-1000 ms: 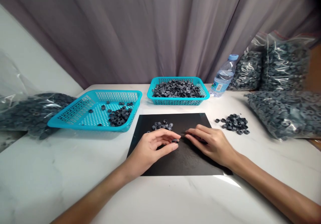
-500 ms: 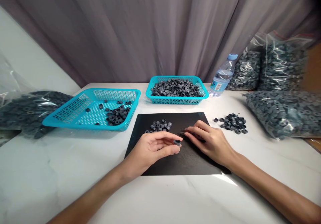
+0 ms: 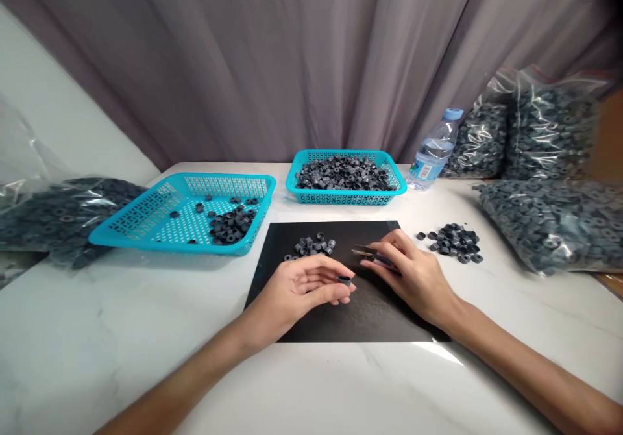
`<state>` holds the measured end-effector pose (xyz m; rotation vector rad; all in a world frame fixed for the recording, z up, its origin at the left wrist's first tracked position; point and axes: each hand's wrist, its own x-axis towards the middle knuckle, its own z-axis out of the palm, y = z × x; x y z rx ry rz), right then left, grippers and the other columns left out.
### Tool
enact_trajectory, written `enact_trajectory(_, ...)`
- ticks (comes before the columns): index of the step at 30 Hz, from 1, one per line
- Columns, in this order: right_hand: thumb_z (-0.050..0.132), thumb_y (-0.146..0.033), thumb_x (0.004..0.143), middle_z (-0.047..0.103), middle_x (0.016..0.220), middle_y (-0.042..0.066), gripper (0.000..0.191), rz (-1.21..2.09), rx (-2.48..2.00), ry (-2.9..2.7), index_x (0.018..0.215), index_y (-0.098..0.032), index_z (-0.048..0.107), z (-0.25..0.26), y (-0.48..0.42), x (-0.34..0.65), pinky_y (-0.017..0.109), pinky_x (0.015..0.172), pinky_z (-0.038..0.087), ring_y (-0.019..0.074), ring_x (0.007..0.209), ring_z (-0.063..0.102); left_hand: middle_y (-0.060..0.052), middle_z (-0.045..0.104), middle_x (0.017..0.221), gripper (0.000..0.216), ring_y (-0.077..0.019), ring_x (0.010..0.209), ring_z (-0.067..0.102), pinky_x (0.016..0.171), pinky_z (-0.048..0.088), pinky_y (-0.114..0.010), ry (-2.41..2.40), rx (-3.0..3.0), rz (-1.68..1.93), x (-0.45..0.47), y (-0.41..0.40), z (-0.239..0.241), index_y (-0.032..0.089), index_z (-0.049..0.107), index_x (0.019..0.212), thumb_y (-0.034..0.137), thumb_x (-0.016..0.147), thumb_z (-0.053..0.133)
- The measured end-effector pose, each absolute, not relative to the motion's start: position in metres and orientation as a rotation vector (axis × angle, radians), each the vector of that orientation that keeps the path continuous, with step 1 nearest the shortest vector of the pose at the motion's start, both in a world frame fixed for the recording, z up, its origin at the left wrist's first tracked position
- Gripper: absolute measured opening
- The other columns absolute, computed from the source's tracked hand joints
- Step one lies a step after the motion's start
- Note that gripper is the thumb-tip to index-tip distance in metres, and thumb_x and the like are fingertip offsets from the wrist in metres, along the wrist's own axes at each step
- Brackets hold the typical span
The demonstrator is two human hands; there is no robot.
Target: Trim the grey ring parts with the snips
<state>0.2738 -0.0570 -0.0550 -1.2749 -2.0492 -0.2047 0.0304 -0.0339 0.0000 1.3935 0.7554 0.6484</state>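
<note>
A small dark grey ring (image 3: pixel 344 280) is pinched between the thumb and forefinger of my left hand (image 3: pixel 304 284), its opening facing up. My right hand (image 3: pixel 409 269) is closed around a pair of tweezers (image 3: pixel 377 255), whose two slim tips point left and stand slightly apart, with nothing visible between them. Both hands are over a black mat (image 3: pixel 335 321). Just beyond my left hand, a small pile of similar rings (image 3: pixel 311 245) lies on the mat. Another pile of rings (image 3: pixel 455 241) sits on the white table to the right of my right hand.
At the left stands a blue basket (image 3: pixel 170 247) with some rings inside. A fuller blue basket (image 3: pixel 345 198) is at the back, beside a water bottle (image 3: pixel 433 152). Clear bags of rings lie at the right (image 3: pixel 559 227) and far left (image 3: pixel 82 221). A curtain (image 3: pixel 267 58) hangs behind.
My right hand has turned a little, so the tweezers show more plainly, with their tips apart. My left hand still holds the ring, which is tilted slightly differently. The view has shifted slightly.
</note>
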Motion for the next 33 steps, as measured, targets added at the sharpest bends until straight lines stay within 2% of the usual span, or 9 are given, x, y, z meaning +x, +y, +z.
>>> enact_trajectory(7, 0.049, -0.039, 0.107, 0.063, 0.099, 0.007, 0.025, -0.173, -1.286, -2.044, 0.115, -0.018, 0.061, -0.0543, -0.0564, 0.2726, 0.025, 0.056, 0.054, 0.0141, 0.068, 0.066, -0.009, 0.081, 0.094, 0.017, -0.0175, 0.083, 0.077, 0.072, 0.058, -0.024, 0.702, 1.372, 0.635, 0.0313, -0.0314, -0.004, 0.013, 0.071, 0.101, 0.027, 0.092, 0.074)
enact_trajectory(12, 0.044, -0.037, 0.108, 0.063, 0.101, 0.008, 0.025, -0.183, -1.302, -2.043, 0.118, -0.018, 0.056, -0.0538, -0.0574, 0.2727, 0.027, 0.055, 0.054, 0.0163, 0.07, 0.067, -0.013, 0.081, 0.099, 0.02, -0.0235, 0.09, 0.079, 0.074, 0.061, -0.028, 0.653, 1.305, 0.63, 0.0305, -0.0295, -0.0037, 0.014, 0.066, 0.102, 0.032, 0.096, 0.071)
enact_trajectory(16, 0.042, -0.038, 0.109, 0.064, 0.104, 0.008, 0.027, -0.132, -1.33, -2.071, 0.121, -0.019, 0.056, -0.0539, -0.0574, 0.2729, 0.028, 0.057, 0.057, 0.0172, 0.072, 0.069, -0.014, 0.081, 0.101, 0.026, -0.0259, 0.093, 0.079, 0.076, 0.062, -0.031, 0.631, 1.273, 0.622, 0.0303, -0.0301, -0.0042, 0.015, 0.064, 0.115, 0.033, 0.097, 0.069)
enact_trajectory(18, 0.041, -0.038, 0.109, 0.064, 0.104, 0.008, 0.028, -0.112, -1.343, -2.077, 0.121, -0.019, 0.056, -0.0539, -0.0572, 0.2729, 0.029, 0.058, 0.058, 0.0175, 0.073, 0.069, -0.013, 0.08, 0.101, 0.027, -0.0253, 0.093, 0.079, 0.077, 0.062, -0.031, 0.619, 1.277, 0.613, 0.0303, -0.0307, -0.0047, 0.015, 0.065, 0.119, 0.032, 0.098, 0.069)
enact_trajectory(23, 0.042, -0.039, 0.109, 0.063, 0.103, 0.007, 0.028, -0.095, -1.349, -2.092, 0.121, -0.019, 0.056, -0.054, -0.0564, 0.2729, 0.029, 0.058, 0.057, 0.0175, 0.075, 0.069, -0.012, 0.079, 0.1, 0.024, -0.0224, 0.091, 0.078, 0.076, 0.06, -0.027, 0.606, 1.287, 0.609, 0.0295, -0.0306, -0.0033, 0.015, 0.07, 0.115, 0.032, 0.098, 0.068)
enact_trajectory(33, 0.044, -0.038, 0.108, 0.063, 0.103, 0.008, 0.024, -0.056, -1.346, -2.11, 0.117, -0.02, 0.057, -0.0561, -0.0567, 0.2738, 0.028, 0.056, 0.055, 0.0167, 0.071, 0.067, -0.013, 0.077, 0.108, 0.025, -0.0176, 0.091, 0.074, 0.081, 0.056, -0.027, 0.597, 1.276, 0.561, 0.0295, -0.0347, -0.0016, 0.015, 0.068, 0.12, 0.03, 0.102, 0.062)
